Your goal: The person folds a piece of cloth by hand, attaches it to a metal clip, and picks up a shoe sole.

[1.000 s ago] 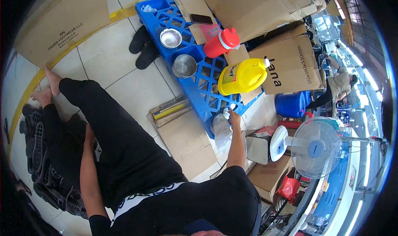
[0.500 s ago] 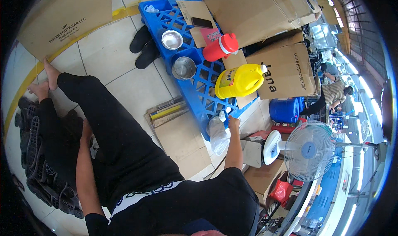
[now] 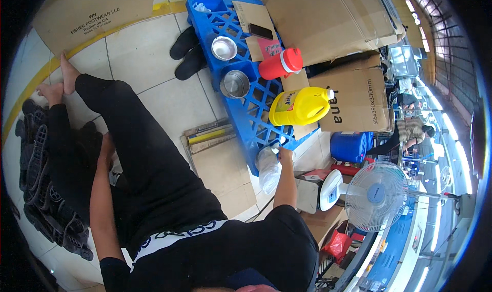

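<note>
My right hand (image 3: 285, 156) is closed at the front edge of the blue plastic pallet (image 3: 246, 133), beside a whitish plastic bag (image 3: 268, 171). A small white bit shows at its fingertips; what it is I cannot make out. My left hand (image 3: 106, 147) hangs low between my black-trousered legs, near a dark shoe-like piece (image 3: 88, 143); its fingers are mostly hidden. Left of my legs lies a heap of dark shoe soles (image 3: 38, 164). On the pallet stand two metal bowls (image 3: 224, 48), a yellow jug (image 3: 300, 106), a red-and-white flask (image 3: 281, 64) and a phone (image 3: 260, 31).
Flattened cardboard (image 3: 220, 164) lies on the tiles before the pallet. Black slippers (image 3: 188, 53) are beyond it. Large cartons (image 3: 328, 20) stand behind, with a blue drum (image 3: 349, 146) and a standing fan (image 3: 376, 194) to the right. Another person (image 3: 407, 133) is in the distance.
The whole view has shifted slightly, moving most things right. My right hand has come closer to the plastic bag. My left hand stays low between my legs.
</note>
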Tool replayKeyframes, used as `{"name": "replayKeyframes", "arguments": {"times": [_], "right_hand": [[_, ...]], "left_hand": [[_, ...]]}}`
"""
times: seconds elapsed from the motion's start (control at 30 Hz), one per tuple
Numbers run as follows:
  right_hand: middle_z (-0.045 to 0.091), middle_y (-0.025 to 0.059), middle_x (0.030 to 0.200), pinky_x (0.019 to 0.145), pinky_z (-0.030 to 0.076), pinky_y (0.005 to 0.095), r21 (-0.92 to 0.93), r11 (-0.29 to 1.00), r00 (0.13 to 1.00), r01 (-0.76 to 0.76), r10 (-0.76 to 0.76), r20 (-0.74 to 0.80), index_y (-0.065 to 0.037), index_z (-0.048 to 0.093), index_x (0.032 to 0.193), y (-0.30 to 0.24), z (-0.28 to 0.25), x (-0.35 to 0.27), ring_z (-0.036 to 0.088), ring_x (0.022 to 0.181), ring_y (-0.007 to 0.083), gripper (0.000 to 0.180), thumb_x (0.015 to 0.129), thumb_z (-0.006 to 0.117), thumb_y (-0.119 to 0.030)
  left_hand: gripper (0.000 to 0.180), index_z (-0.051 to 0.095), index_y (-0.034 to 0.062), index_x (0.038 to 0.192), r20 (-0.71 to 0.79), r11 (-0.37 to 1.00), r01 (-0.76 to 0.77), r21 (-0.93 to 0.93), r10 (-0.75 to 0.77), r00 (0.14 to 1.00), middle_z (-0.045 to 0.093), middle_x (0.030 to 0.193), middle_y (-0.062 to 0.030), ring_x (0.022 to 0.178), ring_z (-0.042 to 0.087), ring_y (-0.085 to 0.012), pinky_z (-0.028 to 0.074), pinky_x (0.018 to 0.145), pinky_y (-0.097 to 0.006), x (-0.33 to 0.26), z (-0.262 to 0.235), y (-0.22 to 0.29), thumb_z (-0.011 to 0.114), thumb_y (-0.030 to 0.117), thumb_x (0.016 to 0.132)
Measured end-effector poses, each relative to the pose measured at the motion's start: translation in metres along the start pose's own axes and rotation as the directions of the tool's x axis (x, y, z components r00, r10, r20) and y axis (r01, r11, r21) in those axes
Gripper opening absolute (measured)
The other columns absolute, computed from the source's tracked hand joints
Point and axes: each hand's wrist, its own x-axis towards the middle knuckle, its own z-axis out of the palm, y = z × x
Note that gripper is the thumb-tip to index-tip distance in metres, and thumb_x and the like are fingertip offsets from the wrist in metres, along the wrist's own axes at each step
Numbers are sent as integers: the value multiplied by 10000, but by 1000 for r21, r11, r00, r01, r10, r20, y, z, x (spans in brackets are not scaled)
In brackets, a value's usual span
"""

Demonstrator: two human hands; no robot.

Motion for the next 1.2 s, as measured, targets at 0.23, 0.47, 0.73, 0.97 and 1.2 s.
{"name": "replayKeyframes", "arguments": {"times": [0.23,0.47,0.73,0.97,1.2], "right_hand": [[443,3,533,360,243,273,-258,962,992,91,-109,-56,-82,510,605,-16,-51,-30,369,396,101,276,771,721,-147],[508,6,559,370,306,260,-673,305,625,674,-721,299,-10,667,768,-19,-54,-38,434,407,104,245,809,719,-247],[551,27,569,404,351,287,-503,793,921,343,-389,13,-26,698,769,-19,-63,-28,456,427,103,204,803,720,-226],[383,-57,541,343,268,215,-185,968,984,168,-153,94,-105,556,717,-44,-61,-53,337,398,46,224,842,693,-230],[393,-49,560,346,253,224,-169,975,986,145,-129,106,-104,555,759,-53,-81,-63,331,400,50,211,859,676,-245]], "left_hand": [[260,589,-36,1138,35,982,117,-148,-113,993,653,1099,-186,1005,615,-234,477,810,-355,-20,33,58,563,-8,881],[286,580,-38,1160,89,992,-124,-23,126,988,649,1122,-171,1035,611,-254,476,842,-370,-13,31,57,583,-7,876],[237,594,-45,1117,89,932,-253,260,238,967,651,1098,-205,1017,629,-301,486,835,-373,-18,38,65,543,-24,886],[318,573,-14,1218,141,992,-53,112,37,989,627,1178,-123,1030,607,-232,491,878,-355,0,33,25,459,-39,922],[295,589,-34,1141,111,934,-202,296,177,978,643,1079,-230,1040,611,-361,484,835,-406,-3,42,72,556,-45,848]]}}
